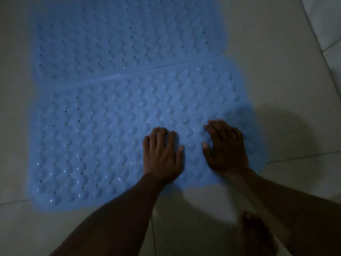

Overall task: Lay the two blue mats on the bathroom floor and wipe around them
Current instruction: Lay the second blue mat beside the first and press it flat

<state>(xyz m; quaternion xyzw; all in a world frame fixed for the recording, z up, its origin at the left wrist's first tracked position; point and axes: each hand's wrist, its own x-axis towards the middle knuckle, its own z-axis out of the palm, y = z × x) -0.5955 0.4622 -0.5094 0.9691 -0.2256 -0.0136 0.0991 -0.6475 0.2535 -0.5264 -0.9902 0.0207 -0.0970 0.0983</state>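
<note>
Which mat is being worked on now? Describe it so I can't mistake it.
On the pale tiled floor two bumpy blue mats lie meeting along one edge. Take the near mat, the one closer to the person, not the far mat. It alone has the left hand and right hand resting on it, side by side.

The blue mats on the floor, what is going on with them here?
A person presses both hands down on the near mat, the left hand beside the right hand, close to its front edge. The far mat already lies flat on the tiled floor beyond it, and the two edges meet. No wiping cloth is in view.
</note>
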